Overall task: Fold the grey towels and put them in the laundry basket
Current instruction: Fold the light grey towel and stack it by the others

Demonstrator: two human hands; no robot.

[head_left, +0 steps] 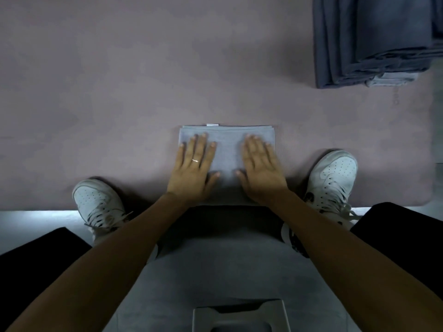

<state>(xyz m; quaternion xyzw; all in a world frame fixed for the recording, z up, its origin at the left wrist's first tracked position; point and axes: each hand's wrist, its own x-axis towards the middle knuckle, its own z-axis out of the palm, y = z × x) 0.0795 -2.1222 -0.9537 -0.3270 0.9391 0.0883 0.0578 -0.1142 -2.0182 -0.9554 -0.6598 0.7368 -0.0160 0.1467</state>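
Bottom edge: pale square stool (239, 316), nearest the lens, partly cut off. Both forearms reach forward over grey floor (215, 259). Left hand (193, 168) and right hand (262, 171) lie flat, fingers straight and spread, palms pressing on folded grey towel (226, 154); nothing gripped. Towel rests on mauve mat (119, 92), between two white sneakers (333, 178), small white tag at its far edge. Stack of darker folded towels (374, 39) sits on mat, far right, well apart.
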